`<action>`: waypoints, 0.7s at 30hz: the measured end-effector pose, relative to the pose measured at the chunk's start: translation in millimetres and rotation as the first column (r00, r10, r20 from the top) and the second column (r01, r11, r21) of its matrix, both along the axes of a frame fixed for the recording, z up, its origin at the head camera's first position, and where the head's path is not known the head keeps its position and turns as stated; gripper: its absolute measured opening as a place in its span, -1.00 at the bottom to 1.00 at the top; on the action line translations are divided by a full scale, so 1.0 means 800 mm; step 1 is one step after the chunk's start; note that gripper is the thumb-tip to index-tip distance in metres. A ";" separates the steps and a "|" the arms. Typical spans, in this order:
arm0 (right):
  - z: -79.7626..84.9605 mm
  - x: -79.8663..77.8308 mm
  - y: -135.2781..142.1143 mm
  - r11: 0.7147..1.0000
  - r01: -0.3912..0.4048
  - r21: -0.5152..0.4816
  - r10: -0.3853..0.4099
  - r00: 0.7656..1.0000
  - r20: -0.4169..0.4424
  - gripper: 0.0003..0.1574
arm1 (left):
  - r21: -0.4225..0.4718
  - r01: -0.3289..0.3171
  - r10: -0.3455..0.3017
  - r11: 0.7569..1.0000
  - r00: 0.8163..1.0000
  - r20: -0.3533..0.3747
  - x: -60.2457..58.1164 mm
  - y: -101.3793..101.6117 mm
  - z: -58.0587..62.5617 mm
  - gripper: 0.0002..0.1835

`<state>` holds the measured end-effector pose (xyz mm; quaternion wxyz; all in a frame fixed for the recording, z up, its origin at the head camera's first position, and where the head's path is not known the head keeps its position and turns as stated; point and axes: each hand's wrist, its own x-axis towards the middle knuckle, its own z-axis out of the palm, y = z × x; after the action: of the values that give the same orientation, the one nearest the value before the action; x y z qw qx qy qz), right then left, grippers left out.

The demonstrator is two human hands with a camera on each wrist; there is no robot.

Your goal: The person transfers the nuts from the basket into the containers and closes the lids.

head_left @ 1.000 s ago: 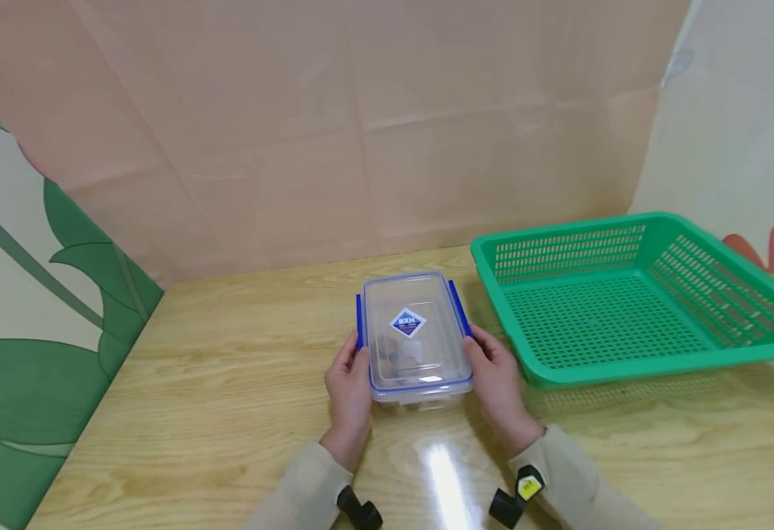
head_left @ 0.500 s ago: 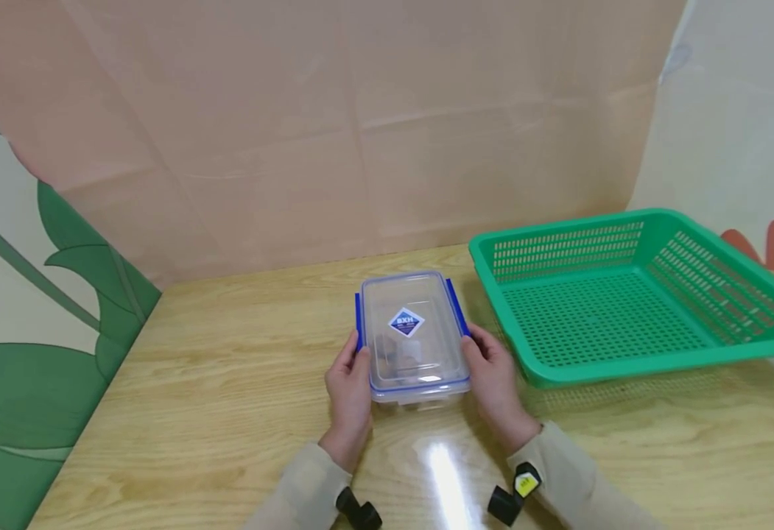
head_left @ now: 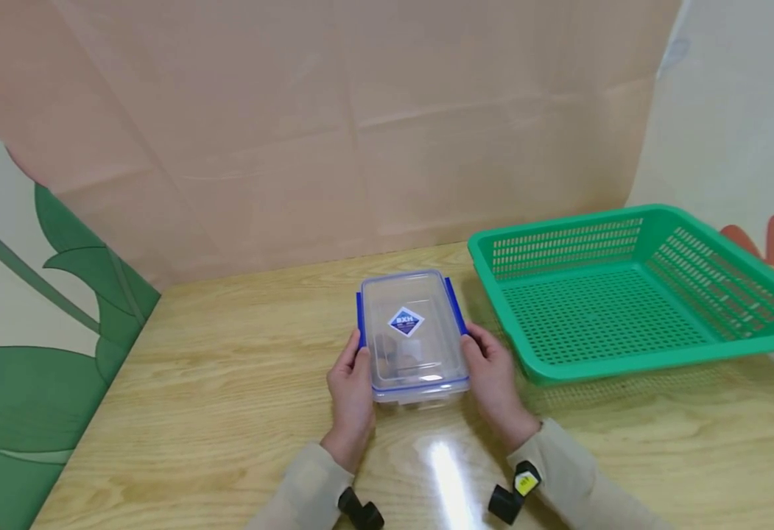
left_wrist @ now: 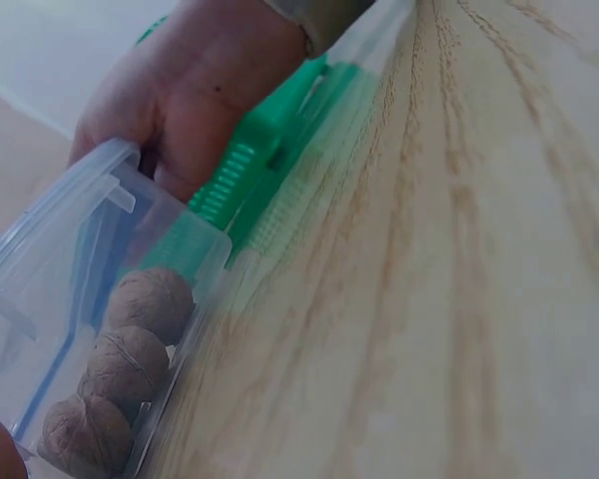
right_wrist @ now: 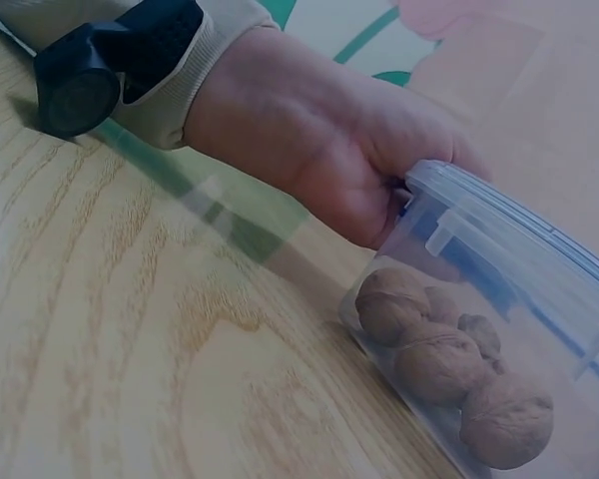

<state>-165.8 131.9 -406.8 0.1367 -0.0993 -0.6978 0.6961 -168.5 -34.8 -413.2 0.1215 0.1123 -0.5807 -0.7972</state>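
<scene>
A clear plastic food container (head_left: 415,361) with a transparent lid, blue side latches and a diamond-shaped BXH label sits on the wooden table. My left hand (head_left: 350,394) grips its left side and my right hand (head_left: 498,383) grips its right, thumbs along the edges near the blue latches. Through the container's near wall, the right wrist view reveals several walnuts (right_wrist: 437,364) lying on the bottom. The left wrist view also has walnuts (left_wrist: 125,364) in a row behind that wall. From above, the lid's glare hides them. The lid lies on the container with its side latches sticking outward.
A green plastic basket (head_left: 539,373) with slotted walls stands on the table to the right, close to my right hand. A pinkish sheet (head_left: 261,147) hangs behind the table. Floral panels (head_left: 2,397) flank the left side. Each wrist wears a black strapped camera (head_left: 506,504).
</scene>
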 end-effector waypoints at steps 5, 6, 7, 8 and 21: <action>0.001 0.000 0.002 1.000 -0.024 0.000 0.024 1.000 0.007 -0.55 | -0.005 0.013 -0.012 1.000 1.000 0.003 0.000 -0.001 0.001 -0.57; 0.001 0.000 0.002 1.000 -0.031 -0.001 0.031 0.999 0.009 -0.55 | -0.008 0.017 -0.017 1.000 1.000 0.000 0.001 -0.001 0.001 -0.56; 0.001 0.000 0.003 0.999 -0.038 -0.002 0.038 0.999 0.010 -0.55 | -0.009 0.020 -0.021 1.000 1.000 -0.004 0.001 -0.001 0.001 -0.56; 0.001 0.000 0.003 0.999 -0.043 -0.002 0.043 0.999 0.010 -0.55 | -0.010 0.024 -0.024 1.000 1.000 -0.006 0.001 -0.001 0.001 -0.56; 0.001 -0.005 0.003 0.998 -0.057 -0.035 0.058 0.997 0.043 -0.53 | -0.030 0.023 -0.023 0.999 1.000 -0.003 -0.002 -0.006 0.000 -0.56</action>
<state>-169.6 134.4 -406.2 0.0996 -0.0966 -0.6912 0.7092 -169.8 -39.2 -413.5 0.1149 0.1022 -0.5934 -0.7900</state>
